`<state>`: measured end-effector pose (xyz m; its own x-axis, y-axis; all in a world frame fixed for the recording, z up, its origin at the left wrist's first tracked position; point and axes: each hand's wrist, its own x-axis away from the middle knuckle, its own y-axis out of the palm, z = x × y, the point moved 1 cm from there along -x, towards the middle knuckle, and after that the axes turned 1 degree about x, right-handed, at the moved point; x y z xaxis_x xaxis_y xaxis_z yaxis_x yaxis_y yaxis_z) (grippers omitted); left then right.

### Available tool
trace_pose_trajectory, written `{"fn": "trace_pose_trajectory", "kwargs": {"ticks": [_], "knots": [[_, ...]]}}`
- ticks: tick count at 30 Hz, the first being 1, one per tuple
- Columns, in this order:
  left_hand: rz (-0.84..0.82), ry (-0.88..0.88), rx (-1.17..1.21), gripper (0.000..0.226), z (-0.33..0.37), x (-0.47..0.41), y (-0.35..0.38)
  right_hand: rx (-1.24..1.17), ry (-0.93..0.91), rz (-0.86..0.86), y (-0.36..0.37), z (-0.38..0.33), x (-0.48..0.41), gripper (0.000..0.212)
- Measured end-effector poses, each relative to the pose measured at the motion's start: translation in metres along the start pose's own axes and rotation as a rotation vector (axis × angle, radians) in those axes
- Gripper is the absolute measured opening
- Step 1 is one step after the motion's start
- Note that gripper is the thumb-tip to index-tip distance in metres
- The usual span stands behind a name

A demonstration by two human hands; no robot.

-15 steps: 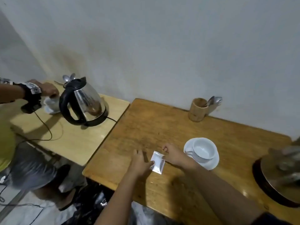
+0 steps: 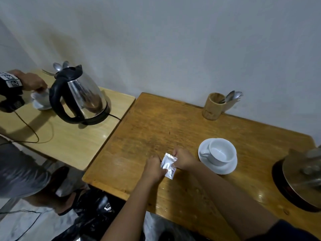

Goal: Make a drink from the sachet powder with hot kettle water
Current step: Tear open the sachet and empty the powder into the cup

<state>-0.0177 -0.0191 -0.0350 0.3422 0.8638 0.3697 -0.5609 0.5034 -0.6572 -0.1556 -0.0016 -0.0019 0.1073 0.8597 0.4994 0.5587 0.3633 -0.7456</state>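
Observation:
A small silver sachet [image 2: 168, 165] is held just above the wooden table [image 2: 156, 129], pinched between both hands. My left hand [image 2: 153, 168] grips its left edge and my right hand [image 2: 184, 160] grips its right edge. To the right of my hands stands an empty white cup [image 2: 221, 150] on a white saucer [image 2: 224, 168], handle pointing left. A steel kettle [image 2: 305, 178] on a dark base sits blurred at the table's right edge.
A wooden holder with spoons [image 2: 214, 106] stands at the wall. On the lighter side table [image 2: 69, 136] to the left, a second kettle [image 2: 78, 96] stands with its cord trailing, and another person's hand [image 2: 33, 82] rests on a cup there.
Both hands have lifted the sachet off the table and now pinch it by its edges. The other person's hand stays at the cup.

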Motion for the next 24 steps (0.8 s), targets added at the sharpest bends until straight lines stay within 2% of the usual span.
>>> {"fn": "trace_pose_trajectory", "kwargs": {"ticks": [2, 4, 6, 9, 13, 17, 24], "knots": [[0.002, -0.003, 0.029, 0.029, 0.000, 0.001, 0.000, 0.007, -0.019, -0.009, 0.000, 0.001, 0.000, 0.016], [0.001, -0.002, 0.079, 0.023, -0.002, 0.004, 0.000, -0.023, -0.019, -0.008, 0.001, 0.005, 0.002, 0.016], [0.000, -0.012, 0.158, 0.031, -0.004, 0.006, 0.001, -0.080, -0.025, -0.008, -0.003, 0.005, 0.006, 0.016], [-0.051, -0.020, 0.392, 0.023, 0.002, 0.015, -0.005, -0.110, -0.085, -0.009, -0.020, 0.002, 0.018, 0.008], [-0.173, 0.143, 0.576, 0.008, 0.019, 0.021, -0.021, -0.122, -0.136, -0.061, -0.061, -0.009, 0.035, 0.014], [-0.103, 0.242, 0.640, 0.019, 0.054, 0.019, -0.036, 0.031, -0.199, 0.064, -0.105, -0.025, 0.054, 0.015], [-0.103, 0.367, 0.702, 0.007, 0.107, 0.017, -0.056, 0.208, -0.237, 0.280, -0.164, -0.036, 0.096, 0.012]]}}
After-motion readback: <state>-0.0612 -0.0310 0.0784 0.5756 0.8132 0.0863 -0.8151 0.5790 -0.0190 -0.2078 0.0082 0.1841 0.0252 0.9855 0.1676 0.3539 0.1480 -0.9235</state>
